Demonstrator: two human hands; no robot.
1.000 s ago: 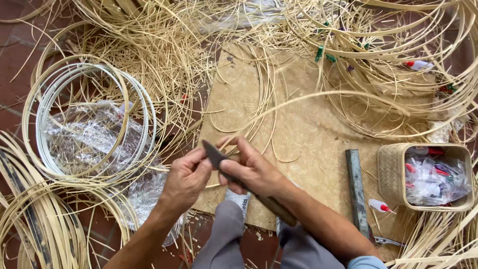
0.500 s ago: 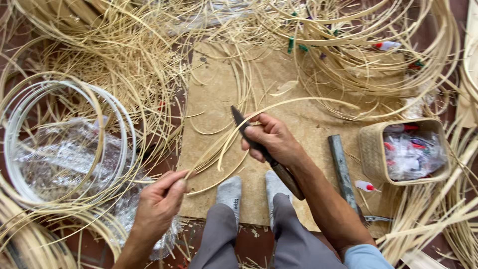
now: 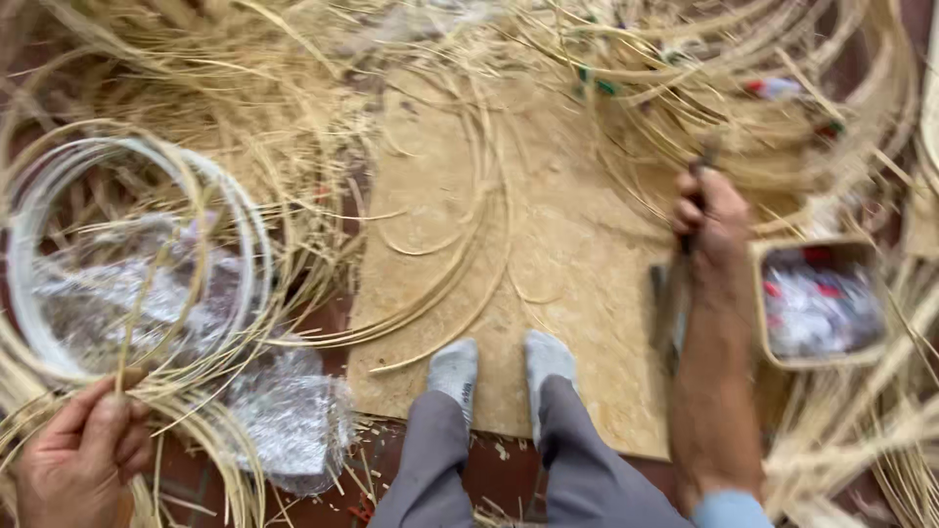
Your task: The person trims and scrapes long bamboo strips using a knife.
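Note:
My right hand (image 3: 712, 217) is out over the right side of a brown board (image 3: 548, 244), closed around the dark handle of a knife (image 3: 700, 166) whose blade points away from me; the image is blurred there. My left hand (image 3: 76, 455) is at the lower left corner, pinching a thin pale cane strip (image 3: 147, 303) that rises from a coil of strips. My two feet in grey socks (image 3: 499, 370) rest on the board's near edge.
Piles of loose cane strips (image 3: 293, 88) surround the board. A white hoop (image 3: 137, 264) with clear plastic wrap (image 3: 284, 411) lies at left. A small woven basket (image 3: 817, 303) with wrapped items stands at right. A flat metal tool (image 3: 665, 308) lies beside my right forearm.
My hands have parted: the right one swung the knife to the right and away from me, the left one dropped to the lower left with a strip. The view shifted left.

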